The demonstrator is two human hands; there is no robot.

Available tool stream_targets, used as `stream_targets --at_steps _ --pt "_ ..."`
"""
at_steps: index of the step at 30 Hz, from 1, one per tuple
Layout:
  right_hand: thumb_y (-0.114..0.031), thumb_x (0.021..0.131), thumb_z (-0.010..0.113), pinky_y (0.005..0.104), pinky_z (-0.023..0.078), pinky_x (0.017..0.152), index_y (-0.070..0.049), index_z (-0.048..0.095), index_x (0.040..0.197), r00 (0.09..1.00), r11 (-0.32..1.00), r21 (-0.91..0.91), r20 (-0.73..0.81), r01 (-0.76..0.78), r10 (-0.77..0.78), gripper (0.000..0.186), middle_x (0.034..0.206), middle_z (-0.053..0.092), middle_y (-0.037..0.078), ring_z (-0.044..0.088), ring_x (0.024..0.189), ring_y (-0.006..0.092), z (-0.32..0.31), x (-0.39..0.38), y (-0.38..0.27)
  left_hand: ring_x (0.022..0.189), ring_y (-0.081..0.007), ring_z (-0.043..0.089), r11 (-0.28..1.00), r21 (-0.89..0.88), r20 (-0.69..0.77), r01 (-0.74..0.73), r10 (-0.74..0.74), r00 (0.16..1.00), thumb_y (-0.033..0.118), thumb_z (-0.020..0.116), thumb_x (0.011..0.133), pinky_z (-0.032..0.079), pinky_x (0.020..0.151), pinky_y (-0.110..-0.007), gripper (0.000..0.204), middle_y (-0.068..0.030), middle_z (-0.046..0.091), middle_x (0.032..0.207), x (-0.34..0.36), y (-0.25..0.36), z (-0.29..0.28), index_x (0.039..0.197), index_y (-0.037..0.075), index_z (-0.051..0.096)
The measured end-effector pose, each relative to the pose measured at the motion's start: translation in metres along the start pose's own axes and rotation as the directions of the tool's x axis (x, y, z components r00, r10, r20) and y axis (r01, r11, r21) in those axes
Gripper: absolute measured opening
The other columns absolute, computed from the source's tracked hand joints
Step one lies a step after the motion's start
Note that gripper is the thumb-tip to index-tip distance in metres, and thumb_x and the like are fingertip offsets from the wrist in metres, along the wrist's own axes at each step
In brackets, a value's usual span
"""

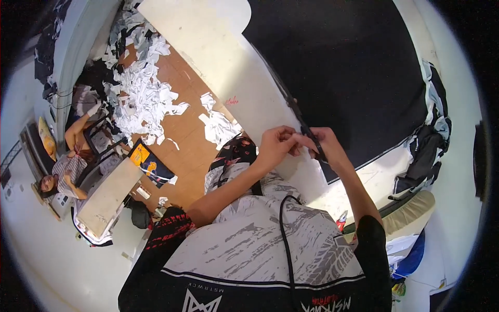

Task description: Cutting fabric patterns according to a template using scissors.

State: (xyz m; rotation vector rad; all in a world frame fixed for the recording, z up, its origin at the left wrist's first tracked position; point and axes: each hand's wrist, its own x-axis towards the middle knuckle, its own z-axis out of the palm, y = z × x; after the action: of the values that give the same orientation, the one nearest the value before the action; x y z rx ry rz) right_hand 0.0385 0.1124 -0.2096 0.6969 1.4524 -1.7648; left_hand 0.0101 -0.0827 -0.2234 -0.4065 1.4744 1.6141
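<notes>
A large sheet of black cloth (353, 67) lies over the table in front of me and to the right. Along its left side runs a narrow dark folded edge (283, 91), raised a little off the tabletop. My right hand (328, 147) is closed round the near end of this edge, close to the cloth's near corner. Right beside it, my left hand (280, 145) has its fingers curled into a pinch, the tips meeting the right hand's fingers. Whatever the left fingertips hold is too small or hidden to make out.
The pale tabletop (208, 36) extends left of the cloth. White scraps (145, 88) cover the brown floor at left. A seated person (70, 169) is near another table (106, 203) at far left. Bundled dark cloth (423, 156) sits at the right edge. A black cord (283, 234) hangs over my shirt.
</notes>
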Motion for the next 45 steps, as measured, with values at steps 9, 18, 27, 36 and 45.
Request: stream_targets --at_steps 9,18,27,36,45 --pt "-0.046 0.087 0.086 0.0243 0.037 0.049 -0.007 0.064 0.066 1.0 1.0 0.006 -0.026 0.01 -0.01 0.048 0.058 0.056 -0.001 0.052 0.05 0.0076 -0.001 0.016 -0.011 0.067 -0.0172 0.072 1.0 -0.022 0.05 -0.009 0.011 0.999 0.006 0.062 0.104 0.059 0.062 -0.03 0.015 -0.0106 0.072 0.082 0.005 -0.007 -0.001 0.108 -0.007 0.067" --pt "-0.045 0.087 0.087 0.0251 0.041 0.049 -0.004 0.069 0.07 0.996 0.997 -0.051 -0.052 0.064 -0.067 0.048 0.058 0.058 0.0 0.054 0.05 0.0081 0.008 0.029 -0.048 0.068 -0.0187 0.073 1.0 -0.014 0.056 0.019 -0.018 0.998 0.009 0.064 0.103 0.062 0.063 -0.031 0.019 -0.0125 0.074 0.085 0.008 -0.002 -0.005 0.108 -0.008 0.069" --pt "-0.048 0.09 0.083 0.0253 0.043 0.05 -0.01 0.061 0.069 0.992 0.996 0.022 -0.096 0.084 -0.081 0.048 0.06 0.057 -0.002 0.057 0.05 0.0088 0.037 -0.011 0.002 0.079 -0.0151 0.069 0.591 0.764 -0.205 -0.259 0.603 0.771 0.021 0.074 0.098 0.057 0.07 -0.03 0.021 -0.0084 0.074 0.092 0.027 0.106 -0.11 0.107 0.002 0.074" --pt "-0.044 0.094 0.08 0.0252 0.039 0.051 -0.008 0.063 0.07 0.978 0.984 0.157 -0.204 0.085 -0.052 0.047 0.06 0.059 0.0 0.056 0.051 0.0105 0.065 -0.052 0.06 0.142 -0.0458 0.046 -0.183 0.943 0.258 -0.278 0.93 0.263 0.027 0.074 0.095 0.04 0.116 -0.052 0.046 -0.0243 0.047 0.157 0.144 0.24 -0.147 0.138 0.014 0.066" --pt "-0.047 0.095 0.079 0.0273 0.038 0.052 -0.003 0.071 0.078 0.95 0.911 0.378 -0.308 0.165 -0.045 0.048 0.061 0.058 -0.001 0.053 0.055 0.0082 0.105 -0.101 0.16 0.157 -0.0467 0.022 -0.403 0.91 0.399 -0.097 0.786 0.472 0.049 0.061 0.1 0.017 0.12 -0.073 0.071 -0.0245 0.03 0.168 0.121 0.176 -0.091 0.158 0.011 0.046"
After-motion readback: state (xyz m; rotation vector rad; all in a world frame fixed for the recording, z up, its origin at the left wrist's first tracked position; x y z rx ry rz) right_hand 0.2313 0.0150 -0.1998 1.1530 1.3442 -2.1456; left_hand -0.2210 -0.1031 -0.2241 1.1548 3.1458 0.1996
